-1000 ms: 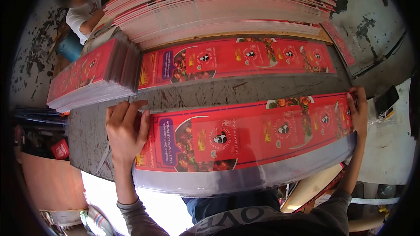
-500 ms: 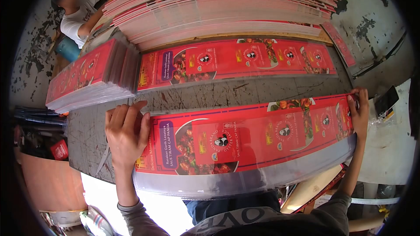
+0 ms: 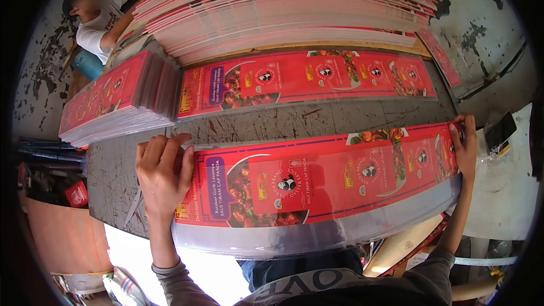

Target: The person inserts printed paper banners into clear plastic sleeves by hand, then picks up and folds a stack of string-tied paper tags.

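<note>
A long red printed sheet point(image 3: 328, 175) with panda logos and food pictures lies across the near part of the worktable. Clear plastic point(image 3: 272, 238) covers it and extends past its near edge. My left hand point(image 3: 161, 173) is at the sheet's left end, fingers bent and thumb along the upper left corner. At the far right corner, my right hand point(image 3: 466, 144) grips the sheet's edge with its fingers curled over. Scissors point(image 3: 134, 207) lie beside my left wrist, partly hidden by it.
Behind lies another red sheet point(image 3: 306, 79) in plastic. A pile of sleeved sheets point(image 3: 113, 96) stands at left, and a tall stack of printed sheets point(image 3: 283, 17) rises at the back. A person point(image 3: 99, 17) sits at upper left. A dark phone-like object point(image 3: 501, 131) is at right.
My hands and the red sheet stay almost where they were. The person at upper left has shifted slightly, head a little lower and to the left.
</note>
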Demonstrator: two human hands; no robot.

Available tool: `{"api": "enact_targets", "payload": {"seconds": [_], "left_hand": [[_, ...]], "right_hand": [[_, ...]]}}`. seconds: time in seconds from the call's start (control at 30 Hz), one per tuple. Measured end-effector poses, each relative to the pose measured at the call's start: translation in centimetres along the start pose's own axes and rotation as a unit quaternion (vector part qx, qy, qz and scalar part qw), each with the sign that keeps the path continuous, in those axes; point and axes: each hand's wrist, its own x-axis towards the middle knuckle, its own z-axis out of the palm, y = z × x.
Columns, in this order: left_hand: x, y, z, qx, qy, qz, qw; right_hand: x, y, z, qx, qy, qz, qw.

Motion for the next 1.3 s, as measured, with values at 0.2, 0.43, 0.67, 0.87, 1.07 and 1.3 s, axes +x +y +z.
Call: {"api": "enact_targets", "payload": {"seconds": [0.2,0.43,0.67,0.87,1.07,1.3], "left_hand": [[0.01,0.09,-0.08,-0.002,-0.002,-0.002,1.0],[0.0,0.08,-0.07,0.0,-0.002,-0.001,1.0],[-0.05,0.07,-0.09,-0.005,-0.011,-0.008,1.0],[-0.07,0.02,0.0,-0.009,-0.015,-0.01,1.0],[0.01,0.07,-0.04,-0.005,-0.013,-0.008,1.0],[-0.15,0.04,-0.33,-0.006,0.006,-0.001,1.0]], "right_hand": [[0.06,0.19,0.16,0.0,-0.007,0.0,1.0],[0.06,0.18,0.13,-0.015,-0.008,0.013,1.0],[0.1,0.26,0.09,-0.022,-0.014,0.025,0.999],[0.03,0.38,0.23,-0.016,-0.005,0.022,1.0],[0.04,-0.08,0.31,-0.003,0.01,0.043,0.999],[-0.07,0.07,0.04,-0.037,-0.003,0.007,0.999]]}}
